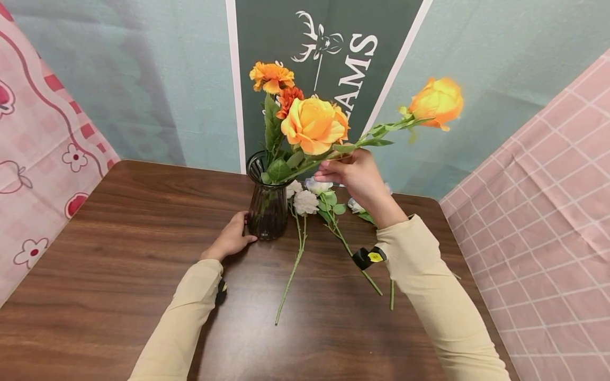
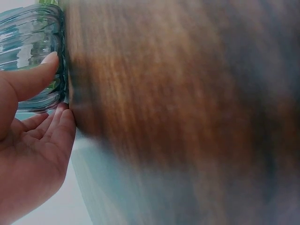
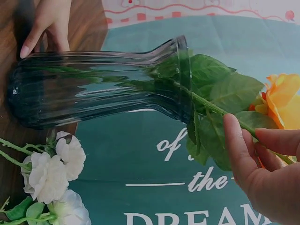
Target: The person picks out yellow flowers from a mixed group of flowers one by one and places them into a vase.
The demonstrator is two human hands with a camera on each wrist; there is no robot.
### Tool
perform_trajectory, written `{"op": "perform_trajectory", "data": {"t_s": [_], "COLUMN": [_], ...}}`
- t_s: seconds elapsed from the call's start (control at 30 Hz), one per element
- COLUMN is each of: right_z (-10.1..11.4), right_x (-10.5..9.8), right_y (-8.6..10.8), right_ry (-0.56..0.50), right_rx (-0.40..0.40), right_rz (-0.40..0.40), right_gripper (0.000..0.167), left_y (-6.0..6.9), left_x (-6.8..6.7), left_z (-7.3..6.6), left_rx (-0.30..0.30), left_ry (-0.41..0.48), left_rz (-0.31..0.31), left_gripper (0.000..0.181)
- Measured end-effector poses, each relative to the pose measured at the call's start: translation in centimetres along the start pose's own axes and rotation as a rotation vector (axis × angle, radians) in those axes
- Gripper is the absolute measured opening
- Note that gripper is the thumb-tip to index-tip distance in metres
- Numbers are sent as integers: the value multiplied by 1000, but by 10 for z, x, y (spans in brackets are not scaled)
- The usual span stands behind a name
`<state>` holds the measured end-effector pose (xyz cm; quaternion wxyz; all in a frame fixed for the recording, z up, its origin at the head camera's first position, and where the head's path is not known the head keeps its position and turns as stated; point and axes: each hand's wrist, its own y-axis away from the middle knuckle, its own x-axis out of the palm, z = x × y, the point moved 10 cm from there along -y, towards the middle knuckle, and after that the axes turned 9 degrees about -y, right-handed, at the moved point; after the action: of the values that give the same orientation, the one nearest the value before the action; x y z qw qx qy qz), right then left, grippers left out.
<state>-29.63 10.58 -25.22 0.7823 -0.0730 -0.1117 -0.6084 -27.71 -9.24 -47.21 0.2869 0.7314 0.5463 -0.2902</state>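
A dark ribbed glass vase point(image 1: 268, 214) stands upright on the table and holds orange flowers point(image 1: 272, 76) with green leaves. At its base, my left hand point(image 1: 232, 237) holds the glass, thumb on one side and fingers on the other, as the left wrist view shows. My right hand point(image 3: 269, 164) pinches a green stem point(image 3: 206, 102) between thumb and fingers, just outside the vase mouth. That stem runs into the vase at a slant. On its outer end, an orange-yellow rose point(image 1: 436, 103) leans far to the right. A large open orange rose point(image 1: 314, 124) is above the rim.
White flowers point(image 1: 305, 202) on long green stems lie on the brown wooden table point(image 1: 157, 222) right of the vase, partly under my right forearm. A green cloth point(image 1: 209, 69) with a dark printed panel hangs behind. Pink patterned cloths point(image 1: 538, 211) flank both sides.
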Motion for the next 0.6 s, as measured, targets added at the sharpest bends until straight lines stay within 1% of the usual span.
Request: {"op": "perform_trajectory", "data": {"t_s": [0.27,0.47,0.6], "right_z": [-5,-5,-2], "right_x": [1,-1,-5], "right_y": [-2,-1,1], "right_ry": [11,23,12], "right_rx": [9,28,31], "right_rz": [3,-19,-32], "right_gripper": [12,11,9], "left_y": [1,1,1], "left_x": [0,1,1], "left_z": [1,2,2], "left_rx": [-3,-6,-6], "left_ry": [-6,-7,-2], "left_rz": [2,10,10], "left_gripper": [66,67,66]}}
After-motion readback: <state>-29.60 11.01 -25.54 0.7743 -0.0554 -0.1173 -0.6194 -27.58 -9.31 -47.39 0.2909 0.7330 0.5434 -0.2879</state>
